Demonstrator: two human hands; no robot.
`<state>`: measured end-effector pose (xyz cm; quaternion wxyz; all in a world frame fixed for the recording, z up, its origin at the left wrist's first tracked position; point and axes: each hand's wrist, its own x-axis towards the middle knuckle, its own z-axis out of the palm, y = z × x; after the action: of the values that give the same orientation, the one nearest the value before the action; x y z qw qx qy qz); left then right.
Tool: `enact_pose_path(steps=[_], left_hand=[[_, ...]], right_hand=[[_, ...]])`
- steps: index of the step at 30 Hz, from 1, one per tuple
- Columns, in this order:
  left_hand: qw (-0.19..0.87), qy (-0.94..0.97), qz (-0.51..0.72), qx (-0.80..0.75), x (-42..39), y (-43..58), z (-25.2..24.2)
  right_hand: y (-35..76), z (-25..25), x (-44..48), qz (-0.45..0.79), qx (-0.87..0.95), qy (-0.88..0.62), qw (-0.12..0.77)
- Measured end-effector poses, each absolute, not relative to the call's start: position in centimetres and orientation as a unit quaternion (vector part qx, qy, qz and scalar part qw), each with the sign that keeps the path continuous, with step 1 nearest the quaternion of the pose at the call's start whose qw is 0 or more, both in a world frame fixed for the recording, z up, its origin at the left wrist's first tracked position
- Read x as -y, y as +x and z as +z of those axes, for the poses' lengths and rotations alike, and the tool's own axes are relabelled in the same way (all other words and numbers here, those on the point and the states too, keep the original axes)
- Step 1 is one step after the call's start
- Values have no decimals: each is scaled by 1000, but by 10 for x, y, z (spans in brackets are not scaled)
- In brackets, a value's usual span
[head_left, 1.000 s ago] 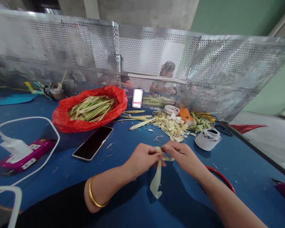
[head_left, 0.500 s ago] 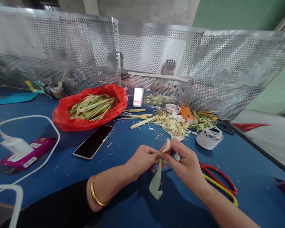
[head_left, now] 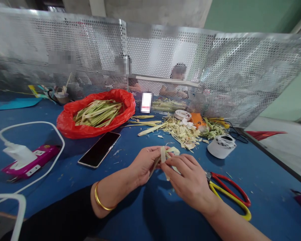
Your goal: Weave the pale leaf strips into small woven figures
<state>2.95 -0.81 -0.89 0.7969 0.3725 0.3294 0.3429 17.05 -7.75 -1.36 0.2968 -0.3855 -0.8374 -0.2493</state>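
Pale green-white strips of plant leaf point(head_left: 163, 154), folded and looped, are held between my two hands above the blue table. My left hand point(head_left: 146, 164), below a gold bangle, pinches them from the left. From the right, my right hand point(head_left: 187, 175) has its thumb and fingers closed on the same strips; its fingertips are partly hidden behind the strips. Scissors point(head_left: 230, 194) with one red and one yellow handle lie by my right wrist, their blades mostly covered by the hand.
A red plastic bag point(head_left: 95, 130) holds long green leaves. Trimmings point(head_left: 182, 132) lie beside a white tape roll point(head_left: 221, 146). A phone point(head_left: 99, 149), a purple power strip point(head_left: 31, 162) and its white cable are on the left. A perforated metal screen point(head_left: 163, 50) stands behind, people beyond it.
The strip end that hung below my hands is now folded up and looped between them. My right hand has turned palm-down, and more of the scissors shows beside it.
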Motion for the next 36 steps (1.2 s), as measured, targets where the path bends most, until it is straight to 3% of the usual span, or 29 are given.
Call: enact_pose_path(steps=[11, 18, 27, 33, 36], left_hand=[[735, 438, 356, -375, 3, 25, -5], [789, 350, 337, -375, -1, 25, -1], [811, 319, 340, -354, 4, 28, 0], [825, 337, 312, -329, 16, 33, -10], [825, 344, 308, -325, 17, 33, -11]], right_hand=[[170, -9, 75, -266, 867, -345, 244], [173, -13, 73, -257, 877, -353, 201], [165, -12, 79, -221, 879, -351, 234], [153, -26, 74, -262, 867, -388, 173], [152, -27, 73, -236, 863, -389, 220]])
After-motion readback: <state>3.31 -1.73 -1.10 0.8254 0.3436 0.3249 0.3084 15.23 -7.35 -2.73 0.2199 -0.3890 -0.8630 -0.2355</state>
